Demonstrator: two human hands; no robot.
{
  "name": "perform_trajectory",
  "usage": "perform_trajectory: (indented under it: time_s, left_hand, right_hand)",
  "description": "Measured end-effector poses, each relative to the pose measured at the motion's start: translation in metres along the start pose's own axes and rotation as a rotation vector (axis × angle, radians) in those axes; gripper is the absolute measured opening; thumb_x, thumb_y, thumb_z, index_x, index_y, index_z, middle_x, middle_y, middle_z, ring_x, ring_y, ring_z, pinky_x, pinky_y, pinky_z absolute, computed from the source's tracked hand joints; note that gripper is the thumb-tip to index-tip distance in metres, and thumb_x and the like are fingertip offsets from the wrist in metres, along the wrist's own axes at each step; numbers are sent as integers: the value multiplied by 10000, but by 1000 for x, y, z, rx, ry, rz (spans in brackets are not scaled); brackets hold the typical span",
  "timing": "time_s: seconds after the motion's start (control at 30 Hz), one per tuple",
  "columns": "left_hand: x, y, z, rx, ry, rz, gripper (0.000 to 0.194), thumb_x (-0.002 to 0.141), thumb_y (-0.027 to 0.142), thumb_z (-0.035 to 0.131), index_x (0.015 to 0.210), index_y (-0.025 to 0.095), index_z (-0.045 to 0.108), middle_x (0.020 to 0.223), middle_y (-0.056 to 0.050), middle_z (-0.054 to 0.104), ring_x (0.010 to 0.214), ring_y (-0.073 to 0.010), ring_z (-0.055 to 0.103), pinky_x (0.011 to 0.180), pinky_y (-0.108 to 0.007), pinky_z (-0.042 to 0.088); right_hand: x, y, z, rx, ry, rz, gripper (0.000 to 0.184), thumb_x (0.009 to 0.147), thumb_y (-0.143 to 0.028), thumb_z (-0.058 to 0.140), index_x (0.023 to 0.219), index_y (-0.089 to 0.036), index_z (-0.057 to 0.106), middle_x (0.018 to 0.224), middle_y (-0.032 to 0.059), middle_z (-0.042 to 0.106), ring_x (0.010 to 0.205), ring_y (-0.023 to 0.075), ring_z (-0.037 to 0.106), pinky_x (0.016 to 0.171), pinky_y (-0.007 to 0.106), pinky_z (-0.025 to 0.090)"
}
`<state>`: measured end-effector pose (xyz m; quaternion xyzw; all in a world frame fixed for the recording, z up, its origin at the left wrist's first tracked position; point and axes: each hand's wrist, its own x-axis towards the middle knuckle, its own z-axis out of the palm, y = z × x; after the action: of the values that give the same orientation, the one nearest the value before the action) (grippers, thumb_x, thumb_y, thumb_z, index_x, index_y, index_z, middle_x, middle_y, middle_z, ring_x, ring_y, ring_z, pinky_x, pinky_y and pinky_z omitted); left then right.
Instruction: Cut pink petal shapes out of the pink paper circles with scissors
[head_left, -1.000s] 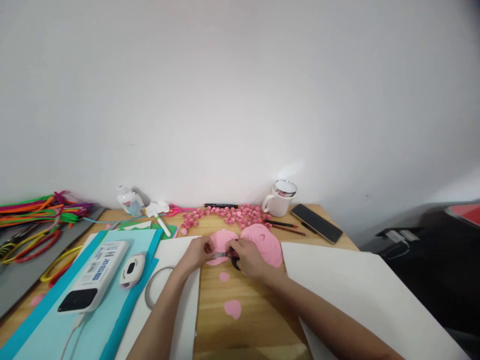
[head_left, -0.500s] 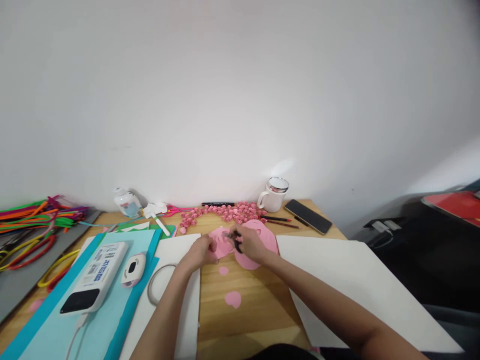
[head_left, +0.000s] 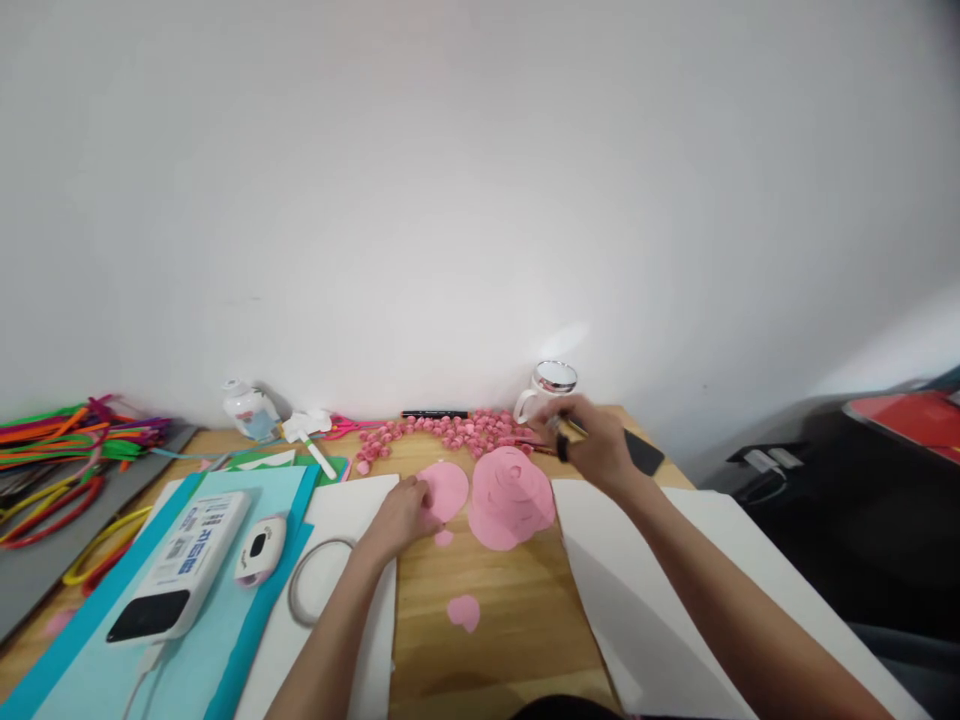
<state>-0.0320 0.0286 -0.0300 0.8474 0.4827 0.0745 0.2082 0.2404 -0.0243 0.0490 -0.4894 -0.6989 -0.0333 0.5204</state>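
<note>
My left hand [head_left: 403, 515], fingers closed, grips the left edge of a round pink paper piece [head_left: 447, 492] on the wooden table. My right hand [head_left: 589, 440] is raised at the right, in front of the white mug [head_left: 551, 385] and over part of the black phone [head_left: 643, 455]. It is closed on scissors whose black handle loop [head_left: 562, 447] shows below the fingers; the blades are hard to make out. Between the hands lies a stack of pink paper rounds [head_left: 511, 500]. Small pink scraps [head_left: 464, 612] lie nearer to me.
Many pink curled paper pieces [head_left: 469, 432] lie along the wall beside a black pen [head_left: 433, 414]. At left are a white power bank [head_left: 184, 560], a small white device [head_left: 261, 548], a ring [head_left: 296, 590] and colourful pipe cleaners [head_left: 75, 440]. White sheets [head_left: 637, 580] flank the table's middle.
My right hand has moved away from the pink paper, right and upward toward the mug, with the scissors. The pink stack is uncovered. My left hand stays at the paper round.
</note>
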Motion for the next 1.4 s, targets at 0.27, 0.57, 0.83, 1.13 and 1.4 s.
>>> perform_trajectory:
  time_s: [0.27, 0.57, 0.83, 1.13, 1.4]
  left_hand:
    - [-4, -1, -12, -99, -4, 36, 26, 637, 148, 584, 621, 166, 575, 675, -11, 587, 632, -150, 539, 582, -230, 360]
    - [3, 0, -8, -430, 518, -102, 174, 778, 268, 465, 659, 172, 548, 631, -8, 569, 586, -143, 529, 562, -236, 404]
    - [0, 18, -4, -1006, 395, -118, 248, 676, 394, 676, 700, 158, 603, 534, 28, 594, 460, -114, 544, 461, -204, 430]
    - [-2, 24, -3, -1078, 334, -186, 355, 709, 434, 655, 509, 143, 614, 386, -14, 593, 339, -116, 523, 387, -201, 405]
    - [-6, 35, -5, -1087, 354, -193, 332, 698, 417, 668, 521, 137, 645, 404, -28, 620, 366, -137, 564, 405, -211, 433]
  right_hand:
    - [-48, 4, 27, 360, -467, 371, 150, 692, -195, 680, 748, -194, 541, 680, 5, 642, 611, 144, 562, 580, 255, 416]
    - [-58, -13, 99, 914, -246, 719, 217, 714, -333, 689, 791, -198, 537, 593, -20, 604, 581, 151, 566, 592, 275, 417]
    - [-69, -14, 115, 720, -90, 781, 293, 657, -370, 727, 723, -194, 502, 615, -51, 433, 566, 115, 381, 515, 238, 332]
    - [-69, -25, 112, 906, -229, 753, 252, 703, -362, 689, 808, -198, 530, 641, -24, 536, 596, 135, 483, 592, 270, 409]
    - [-82, -46, 117, 1078, -458, 805, 333, 628, -298, 762, 812, -214, 498, 719, -21, 588, 636, 144, 540, 588, 254, 405]
